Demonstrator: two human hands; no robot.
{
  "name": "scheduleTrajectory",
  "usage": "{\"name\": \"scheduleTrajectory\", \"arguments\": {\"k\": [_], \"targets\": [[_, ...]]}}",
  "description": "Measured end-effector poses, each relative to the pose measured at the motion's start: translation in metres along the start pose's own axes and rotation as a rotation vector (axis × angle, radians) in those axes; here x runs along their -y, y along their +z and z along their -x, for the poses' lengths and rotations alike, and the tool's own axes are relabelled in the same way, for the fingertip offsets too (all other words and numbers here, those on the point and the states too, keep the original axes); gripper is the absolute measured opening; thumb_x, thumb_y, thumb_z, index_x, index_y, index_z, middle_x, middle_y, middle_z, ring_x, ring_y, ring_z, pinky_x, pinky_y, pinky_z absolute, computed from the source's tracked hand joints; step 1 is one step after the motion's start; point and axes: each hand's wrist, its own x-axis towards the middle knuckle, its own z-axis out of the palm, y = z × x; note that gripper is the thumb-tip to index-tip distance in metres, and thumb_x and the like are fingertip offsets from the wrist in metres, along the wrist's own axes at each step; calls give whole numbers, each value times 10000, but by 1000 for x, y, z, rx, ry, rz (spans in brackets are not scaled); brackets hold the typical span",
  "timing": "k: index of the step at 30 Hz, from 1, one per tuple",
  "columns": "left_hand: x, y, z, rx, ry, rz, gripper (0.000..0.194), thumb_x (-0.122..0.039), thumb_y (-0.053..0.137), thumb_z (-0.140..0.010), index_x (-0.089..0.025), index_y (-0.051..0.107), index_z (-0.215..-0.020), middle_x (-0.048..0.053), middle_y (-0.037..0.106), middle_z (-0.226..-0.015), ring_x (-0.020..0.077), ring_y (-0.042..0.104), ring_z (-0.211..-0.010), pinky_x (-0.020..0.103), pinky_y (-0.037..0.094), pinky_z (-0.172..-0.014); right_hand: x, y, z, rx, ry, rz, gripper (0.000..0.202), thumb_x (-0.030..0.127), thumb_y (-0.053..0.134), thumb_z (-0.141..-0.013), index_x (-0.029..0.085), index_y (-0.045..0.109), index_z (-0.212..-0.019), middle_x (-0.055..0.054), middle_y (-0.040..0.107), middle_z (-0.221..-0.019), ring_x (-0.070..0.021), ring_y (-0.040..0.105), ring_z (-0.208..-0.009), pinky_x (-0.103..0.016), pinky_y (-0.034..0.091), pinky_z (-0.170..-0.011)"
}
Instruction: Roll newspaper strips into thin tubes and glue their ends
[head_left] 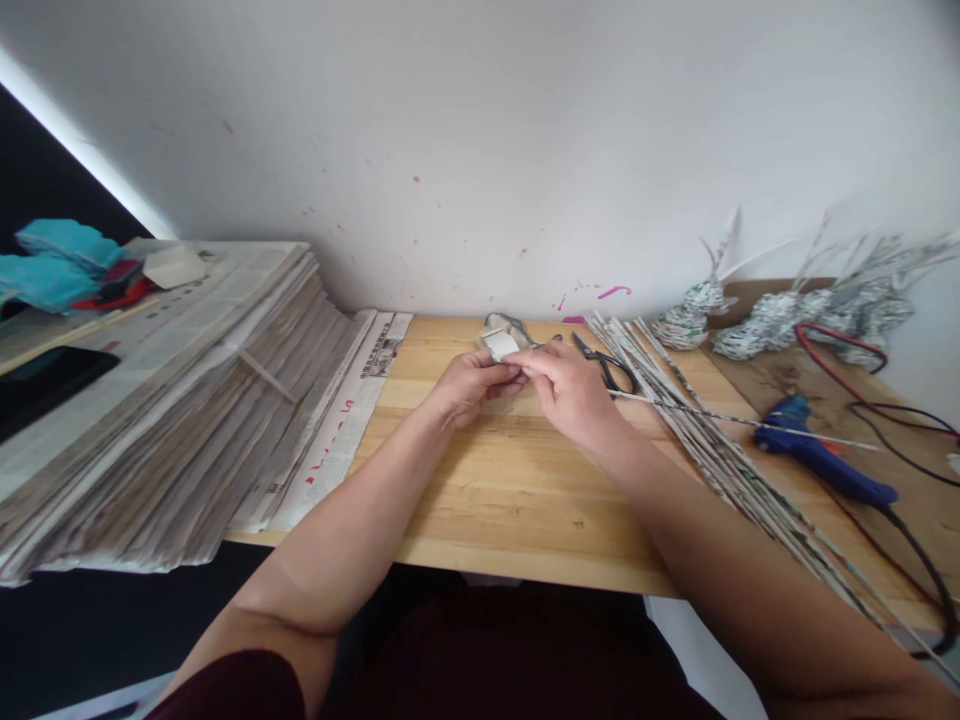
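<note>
My left hand [476,388] and my right hand [566,385] meet over the middle of the wooden table, both closed with their fingertips pinched together. Between them they hold a thin rolled-paper stick [720,412], which runs out to the right from behind my right hand; its held end is hidden by the fingers. Just beyond my fingertips lies a small white piece [501,345] on a greyish object too blurred to name. Black-handled scissors [619,372] rest right of my right hand, beside a bundle of rolled-paper sticks [697,440].
At left stands a tall stack of newspapers [247,390] with a phone [56,378] and blue material [64,260] on top. A blue glue gun [825,455] with a cord lies at right. Woven paper pieces [694,315] stand by the wall.
</note>
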Motion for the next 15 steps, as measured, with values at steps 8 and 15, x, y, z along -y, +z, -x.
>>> {"name": "scheduleTrajectory", "arguments": {"k": [8,15], "targets": [[0,0,0,-34,-30,-9,103,-83,750,-693,-90,739,-796,93,727,-785,133,679,-678,266,560,-719,-1,1,0,-17,-6,4,368,160,468,-930,236,657,-1236,-77,704,-1075,-229,622,-966,-364,483,-857],[-4,4,1,-100,-46,28,113,-31,726,-680,-61,725,-789,106,720,-779,143,679,-676,275,558,-721,0,4,0,-48,105,-67,233,172,567,-882,206,650,-1098,-66,740,-996,-217,683,-912,-336,509,-811]]}}
